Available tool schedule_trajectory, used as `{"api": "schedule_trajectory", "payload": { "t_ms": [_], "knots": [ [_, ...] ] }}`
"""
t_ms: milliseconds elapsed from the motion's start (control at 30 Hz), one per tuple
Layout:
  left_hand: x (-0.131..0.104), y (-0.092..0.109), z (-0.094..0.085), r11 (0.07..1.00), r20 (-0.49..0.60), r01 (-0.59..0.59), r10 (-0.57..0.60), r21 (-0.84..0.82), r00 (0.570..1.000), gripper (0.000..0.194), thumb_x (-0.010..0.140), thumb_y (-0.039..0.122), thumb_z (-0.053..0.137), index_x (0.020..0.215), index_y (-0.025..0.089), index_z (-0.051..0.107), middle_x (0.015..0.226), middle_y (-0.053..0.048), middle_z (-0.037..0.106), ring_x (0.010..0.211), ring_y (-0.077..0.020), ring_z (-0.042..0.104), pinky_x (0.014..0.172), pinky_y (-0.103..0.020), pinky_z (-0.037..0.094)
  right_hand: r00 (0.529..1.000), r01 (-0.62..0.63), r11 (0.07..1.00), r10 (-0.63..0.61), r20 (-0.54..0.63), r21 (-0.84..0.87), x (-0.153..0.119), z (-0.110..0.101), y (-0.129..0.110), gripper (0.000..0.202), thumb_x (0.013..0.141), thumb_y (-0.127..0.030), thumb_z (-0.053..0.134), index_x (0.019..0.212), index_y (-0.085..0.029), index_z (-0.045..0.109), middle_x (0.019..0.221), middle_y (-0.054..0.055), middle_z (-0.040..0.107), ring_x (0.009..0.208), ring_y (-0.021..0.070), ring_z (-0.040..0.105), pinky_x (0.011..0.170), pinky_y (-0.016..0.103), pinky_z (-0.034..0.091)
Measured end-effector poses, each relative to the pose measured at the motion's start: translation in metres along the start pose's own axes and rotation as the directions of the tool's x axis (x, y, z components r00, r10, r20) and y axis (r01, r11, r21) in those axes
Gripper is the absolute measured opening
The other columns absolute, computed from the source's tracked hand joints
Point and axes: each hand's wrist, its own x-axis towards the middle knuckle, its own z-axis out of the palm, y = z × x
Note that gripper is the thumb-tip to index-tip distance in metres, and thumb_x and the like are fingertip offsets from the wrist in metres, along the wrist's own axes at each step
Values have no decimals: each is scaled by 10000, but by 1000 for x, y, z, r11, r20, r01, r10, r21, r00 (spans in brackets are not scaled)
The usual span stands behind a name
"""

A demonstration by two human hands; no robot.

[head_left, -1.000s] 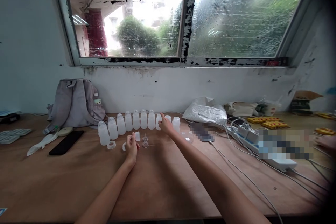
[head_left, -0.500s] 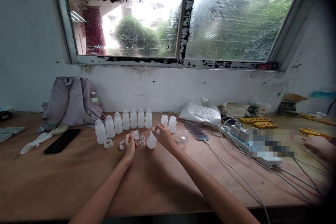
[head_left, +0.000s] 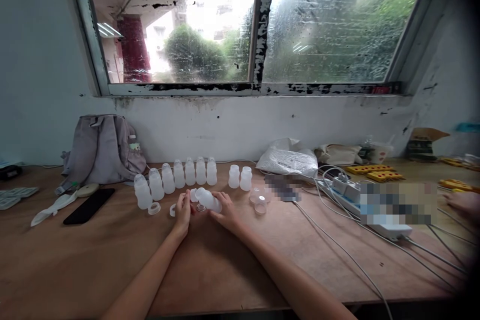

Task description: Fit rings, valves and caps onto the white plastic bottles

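Note:
My right hand [head_left: 225, 212] is closed around a frosted white bottle [head_left: 210, 201], which tilts with its mouth toward my left. Facing it, my left hand [head_left: 183, 214] pinches a small white cap-like part [head_left: 193, 195] close to the bottle's mouth. A clear ring-shaped piece [head_left: 201, 207] lies on the table between the hands, partly hidden by the bottle. Two white rings lie to the left, one [head_left: 153, 208] by the row and one [head_left: 173, 210] beside my left hand. Behind stand several capped bottles [head_left: 168, 178] in a row and two open bottles [head_left: 246, 179].
Clear domed caps [head_left: 260, 205] lie right of my right hand. A backpack [head_left: 103, 150], a black phone [head_left: 89, 206] and a white spoon-like item [head_left: 54, 208] are at left. A plastic bag [head_left: 288, 158], power strip [head_left: 386, 227], cables and another person's hand [head_left: 459, 202] are at right.
My right hand has lifted the bottle from the table, tilted it and brought it left toward the small white part. My left hand stays nearly in place.

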Motion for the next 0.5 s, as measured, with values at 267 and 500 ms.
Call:
{"api": "schedule_trajectory", "payload": {
  "t_ms": [267, 500],
  "knots": [
    [0, -1, 0, 1000, 66, -7, 8, -25, 998, 368, 693, 550, 514, 710, 184, 477, 469, 75, 406, 380, -76, 395, 379, -186, 317, 993, 96, 947, -111, -30, -306, 0, -19, -2, 529, 655, -145, 591, 1158, -273, 492, 1045, 76, 484, 978, 240, 422, 856, 371, 356],
    [0, -1, 1, 999, 79, -15, 17, -35, 997, 373, 674, 539, 545, 727, 175, 485, 470, 76, 419, 379, -67, 395, 374, -178, 312, 988, 137, 917, -155, -18, -375, 1, -22, -1, 547, 663, -130, 569, 1180, -282, 476, 1081, 76, 460, 1016, 245, 391, 885, 385, 324]
  ]
}}
